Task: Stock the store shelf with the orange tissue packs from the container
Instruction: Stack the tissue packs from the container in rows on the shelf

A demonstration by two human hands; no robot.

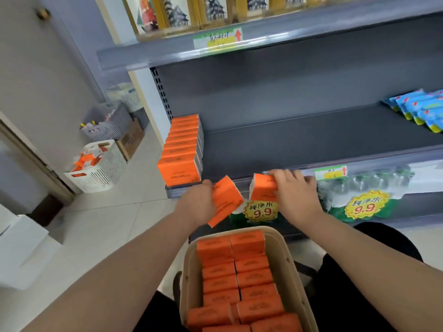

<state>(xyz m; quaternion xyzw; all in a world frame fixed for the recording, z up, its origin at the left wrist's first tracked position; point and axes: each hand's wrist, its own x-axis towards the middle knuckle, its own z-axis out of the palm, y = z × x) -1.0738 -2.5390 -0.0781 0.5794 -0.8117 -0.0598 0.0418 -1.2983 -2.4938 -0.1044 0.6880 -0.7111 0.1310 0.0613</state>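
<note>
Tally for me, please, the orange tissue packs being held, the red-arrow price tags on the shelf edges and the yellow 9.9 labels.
Held orange tissue packs: 2, one each in the left hand and right hand
Red-arrow price tags: 2
Yellow 9.9 labels: 2
Total: 6

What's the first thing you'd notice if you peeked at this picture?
The bright orange jumps out: the left hand grips a tilted pack and the right hand grips a second pack, both just in front of the grey shelf. Below them a beige container is full of orange packs, and a row of packs stands at the shelf's left end.
</note>
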